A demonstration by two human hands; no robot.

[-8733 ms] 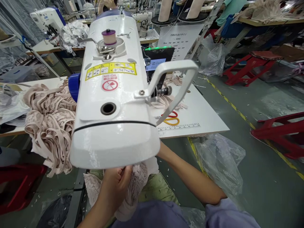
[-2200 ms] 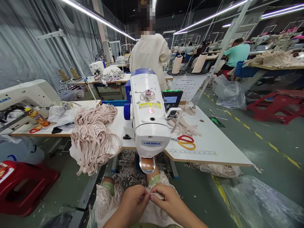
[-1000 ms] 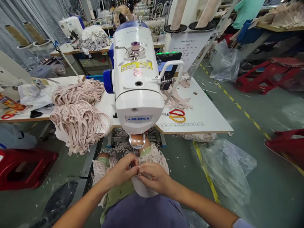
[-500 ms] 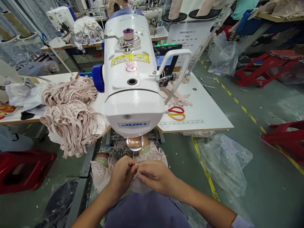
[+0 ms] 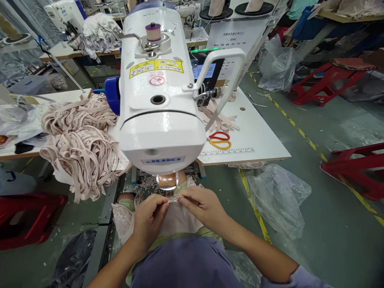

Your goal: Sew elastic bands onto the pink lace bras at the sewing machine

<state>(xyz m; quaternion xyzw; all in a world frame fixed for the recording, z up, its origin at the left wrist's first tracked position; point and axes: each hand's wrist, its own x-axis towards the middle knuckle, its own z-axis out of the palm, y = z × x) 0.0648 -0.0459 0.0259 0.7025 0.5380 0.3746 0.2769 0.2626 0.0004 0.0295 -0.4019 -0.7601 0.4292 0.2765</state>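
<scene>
My left hand [image 5: 150,220] and my right hand [image 5: 201,206] meet just below the head of a white sewing machine [image 5: 159,92]. Both pinch a pale lace piece [image 5: 180,218] that lies across my lap, fingertips close together at its top edge. The fingers of both hands are closed on the fabric. The lace spreads to the left over my knee [image 5: 123,216]. The machine's front end hides the needle area.
A heap of beige straps and lace pieces [image 5: 78,140] hangs over the table edge at the left. Red and yellow scissors [image 5: 219,141] lie on the white table [image 5: 258,136] at the right. Clear plastic bag [image 5: 279,196] on the floor, red stools [image 5: 354,168] at both sides.
My head has tilted down and nearer the machine. Both hands have risen slightly toward the machine's underside, still pinching the lace piece.
</scene>
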